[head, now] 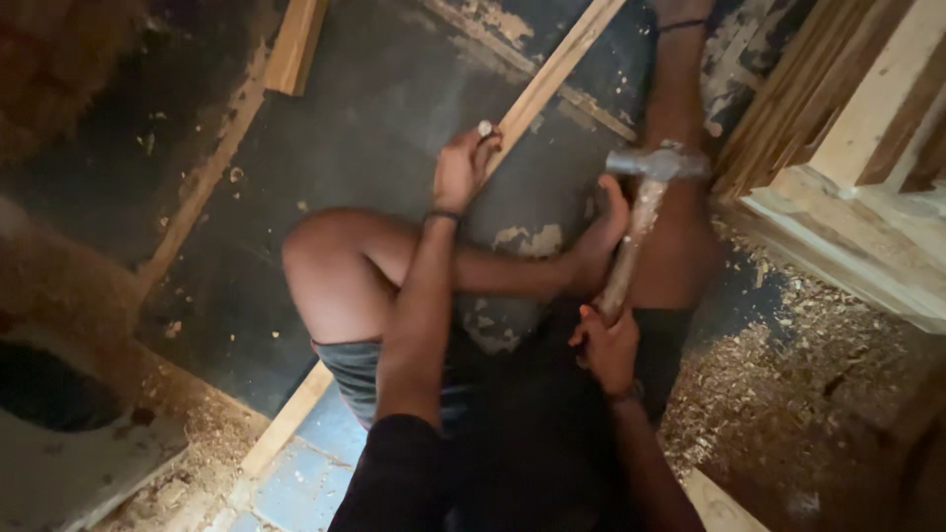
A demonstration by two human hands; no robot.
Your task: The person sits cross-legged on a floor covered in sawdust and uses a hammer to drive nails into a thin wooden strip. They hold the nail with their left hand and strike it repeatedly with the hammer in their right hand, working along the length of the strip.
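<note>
**Hammer up, strip pinned, down on a dusty floor**

Dark, scuffed flooring (pixel 374 118) with patches of worn-off paint fills most of the view, and it's pretty dim down here. Sawdust and wood shavings (pixel 788 355) are piled thick on the right side, right below a pale wooden frame (pixel 867 148) made of stacked boards that sits in the upper right corner. Another short piece of timber (pixel 294 44) lies near the top left, and a longer board (pixel 286 419) pokes out from under the person's leg at the bottom, next to something blue.

The person is sitting on the floor, one bare knee (pixel 330 261) bent up in the middle of the shot and the other leg stretched toward the top edge.

Left hand (pixel 463 167) is closed around a long thin wooden strip (pixel 557 69) that runs diagonally up toward the top of the frame. The fingers pinch something small and pale right at the strip's edge, but it's too blurry to say what it is. A dark band sits on that wrist.

Right hand (pixel 609 347) is wrapped tight around the lower end of a hammer (pixel 641 207) with a worn wooden handle. The metal head is up in the air, just right of the strip and clear of it, level with the left hand.
</note>
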